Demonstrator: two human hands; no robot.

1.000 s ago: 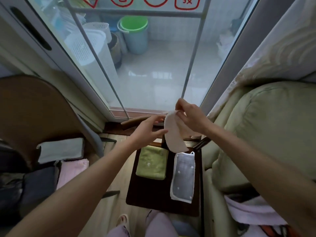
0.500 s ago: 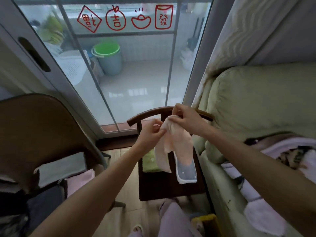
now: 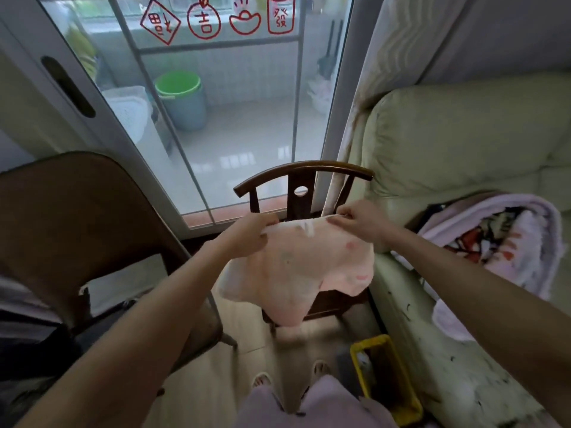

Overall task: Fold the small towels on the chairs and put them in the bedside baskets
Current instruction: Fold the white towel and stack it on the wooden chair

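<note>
I see the pink towel (image 3: 296,267) spread out in the air in front of me, held up by its top edge over the dark wooden chair (image 3: 301,183). The left hand (image 3: 248,234) pinches the top left corner with fingers curled round the cloth, and the right hand (image 3: 358,220) pinches the top right corner the same way — the upper hem runs taut between them. The rest of the towel hangs loose below, its lower edge uneven and drooping toward the floor, and it hides most of the chair's seat from me, so I cannot tell what lies there.

To my left stands a brown chair (image 3: 77,217) with a tall rounded back; something pale lies on its seat, partly hidden. To my right is a pale green sofa (image 3: 463,143) with a lilac patterned blanket (image 3: 500,239) bundled on it. A yellow basket (image 3: 386,375) sits on the floor just beside the sofa's front, near my feet — I cannot make out its contents. Behind the wooden chair is a glass sliding door (image 3: 241,125) with red stickers, and a green-rimmed bucket (image 3: 182,100) beyond it
</note>
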